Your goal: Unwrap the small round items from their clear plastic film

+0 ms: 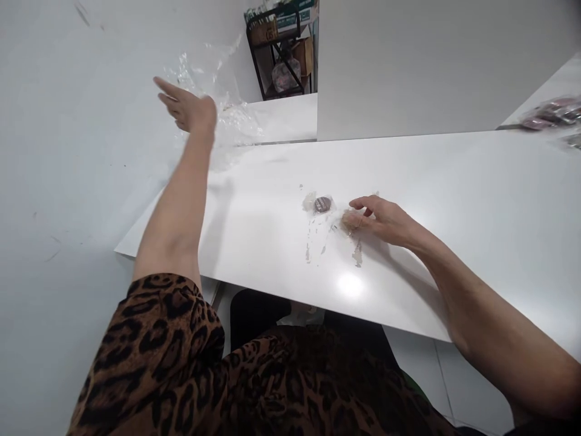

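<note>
- While one dark-brown, pale-lettered round disc in clear film (322,204) lies just left of my right hand (381,219), one tan, clear-wrapped piece (347,221) sits at my thumb.
- That hand is half curled; whether it grips, I cannot tell.
- My left hand (186,110), opened flat, holds nothing near crumpled clear plastic sheeting (238,124).
- Beneath the disc: one glossy white tabletop (267,224), patchily marked.
- Beyond: one black metal rack (261,75).
</note>
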A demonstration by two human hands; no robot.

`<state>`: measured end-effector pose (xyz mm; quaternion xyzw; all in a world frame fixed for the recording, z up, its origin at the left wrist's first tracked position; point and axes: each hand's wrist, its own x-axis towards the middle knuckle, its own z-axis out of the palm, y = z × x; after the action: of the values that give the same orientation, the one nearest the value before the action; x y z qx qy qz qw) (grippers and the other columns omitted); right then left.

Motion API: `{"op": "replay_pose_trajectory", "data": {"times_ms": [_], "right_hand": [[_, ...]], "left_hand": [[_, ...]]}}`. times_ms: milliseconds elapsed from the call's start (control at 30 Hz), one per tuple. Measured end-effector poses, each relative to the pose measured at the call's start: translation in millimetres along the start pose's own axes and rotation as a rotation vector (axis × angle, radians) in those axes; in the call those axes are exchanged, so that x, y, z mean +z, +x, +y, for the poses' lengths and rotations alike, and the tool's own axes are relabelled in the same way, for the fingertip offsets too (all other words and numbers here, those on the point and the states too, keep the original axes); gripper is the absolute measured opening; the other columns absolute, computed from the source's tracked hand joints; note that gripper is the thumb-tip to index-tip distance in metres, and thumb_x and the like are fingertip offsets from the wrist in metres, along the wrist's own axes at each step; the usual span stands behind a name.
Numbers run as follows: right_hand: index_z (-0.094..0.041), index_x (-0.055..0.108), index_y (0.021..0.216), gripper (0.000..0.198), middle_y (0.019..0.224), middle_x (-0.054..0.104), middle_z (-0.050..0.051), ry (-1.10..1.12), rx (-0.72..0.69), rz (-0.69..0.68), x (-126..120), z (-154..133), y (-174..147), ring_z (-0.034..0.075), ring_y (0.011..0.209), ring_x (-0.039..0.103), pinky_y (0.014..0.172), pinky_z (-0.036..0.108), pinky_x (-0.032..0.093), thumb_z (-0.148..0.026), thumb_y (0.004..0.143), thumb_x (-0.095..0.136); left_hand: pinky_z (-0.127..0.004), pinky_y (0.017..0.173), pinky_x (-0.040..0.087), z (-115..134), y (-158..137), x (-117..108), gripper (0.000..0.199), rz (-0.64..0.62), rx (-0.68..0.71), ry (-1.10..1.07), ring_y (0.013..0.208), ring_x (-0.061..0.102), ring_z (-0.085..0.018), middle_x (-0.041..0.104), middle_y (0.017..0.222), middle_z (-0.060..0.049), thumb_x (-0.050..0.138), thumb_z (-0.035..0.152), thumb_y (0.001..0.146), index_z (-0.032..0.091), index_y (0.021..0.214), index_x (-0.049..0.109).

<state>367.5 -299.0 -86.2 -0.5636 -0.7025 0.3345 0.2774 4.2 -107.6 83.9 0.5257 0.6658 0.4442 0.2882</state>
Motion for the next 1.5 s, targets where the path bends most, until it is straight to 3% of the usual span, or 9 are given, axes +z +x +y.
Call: {"op": "replay_pose_trajectory", "data": {"times_ms": [100,267,367,533,767,900,1000,1233,1500], "right_hand": [[-0.019,0.070,0.103,0.041,0.118,0.067,0.018,-0.217,-0.026,-0.094,6,-2,-1,0.037,0.114,0.060,0.090,0.049,0.052,-0.057,0.093,0.060],[-0.020,0.063,0.099,0.038,0.106,0.067,0.015,-0.322,0.039,-0.043,13,-6,2,0.033,0.102,0.062,0.080,0.041,0.050,-0.055,0.086,0.066],[-0.022,0.056,0.085,0.033,0.080,0.062,0.005,-0.244,0.114,-0.060,12,-6,6,0.022,0.076,0.057,0.066,0.034,0.042,-0.051,0.081,0.073],[-0.023,0.048,0.071,0.045,0.068,0.051,-0.001,0.132,0.156,0.065,6,1,9,0.014,0.066,0.045,0.060,0.030,0.033,-0.054,0.075,0.080],[-0.020,0.063,0.086,0.061,0.092,0.066,0.004,0.841,0.029,0.049,8,-4,10,0.017,0.085,0.059,0.071,0.030,0.048,-0.066,0.060,0.093],[-0.023,0.054,0.086,0.072,0.089,0.064,0.002,0.898,0.010,0.145,13,-3,13,0.019,0.082,0.062,0.073,0.035,0.055,-0.067,0.051,0.097],[-0.026,0.054,0.103,0.074,0.093,0.063,0.001,0.785,-0.063,0.230,15,0,14,0.020,0.081,0.063,0.072,0.037,0.057,-0.068,0.057,0.094],[-0.027,0.038,0.152,0.113,0.144,0.053,0.015,0.583,-0.087,0.174,18,-3,11,0.030,0.108,0.063,0.083,0.043,0.060,-0.055,0.057,0.093],[-0.021,0.062,0.095,0.054,0.082,0.060,0.001,0.850,-0.030,0.041,23,-12,5,0.015,0.073,0.056,0.061,0.029,0.047,-0.063,0.071,0.085]], "left_hand": [[-0.052,0.137,-0.002,-33,-59,59,0.057,0.152,0.187,0.407,0.164,0.022,-0.023,0.047,0.165,-0.009,0.056,0.030,0.106,0.017,0.159,0.037],[-0.058,0.132,0.018,-88,-169,133,0.074,-0.486,0.318,0.755,0.164,0.018,-0.040,0.029,0.174,-0.019,0.050,0.067,0.100,0.016,0.153,0.051],[-0.056,0.130,0.021,-100,-202,149,0.062,-0.569,0.391,0.756,0.163,0.018,-0.039,0.036,0.170,-0.016,0.049,0.060,0.102,0.019,0.148,0.053],[-0.043,0.111,0.043,-99,-214,153,0.037,-0.432,0.398,0.534,0.128,0.056,-0.029,0.062,0.136,-0.012,0.067,0.035,0.094,0.021,0.128,0.056],[-0.032,0.089,0.049,-88,-226,168,0.042,-0.426,0.182,-0.113,0.090,0.061,-0.017,0.064,0.102,-0.002,0.076,0.016,0.080,0.021,0.116,0.054],[-0.033,0.095,0.050,-76,-236,174,0.066,-0.627,0.030,-0.553,0.094,0.064,-0.015,0.065,0.116,-0.004,0.078,0.005,0.068,0.020,0.128,0.055],[-0.038,0.099,0.051,-70,-243,177,0.061,-0.720,-0.143,-0.772,0.094,0.067,-0.017,0.069,0.112,-0.006,0.078,0.012,0.078,0.020,0.134,0.054],[-0.033,0.088,0.055,-75,-244,187,0.039,-0.517,-0.259,-0.885,0.078,0.066,-0.013,0.070,0.095,-0.004,0.071,0.018,0.094,0.018,0.130,0.055],[-0.028,0.087,0.055,-88,-246,193,0.024,-0.509,-0.165,-0.919,0.083,0.066,-0.012,0.072,0.097,-0.004,0.076,0.027,0.093,0.016,0.111,0.064]]}}
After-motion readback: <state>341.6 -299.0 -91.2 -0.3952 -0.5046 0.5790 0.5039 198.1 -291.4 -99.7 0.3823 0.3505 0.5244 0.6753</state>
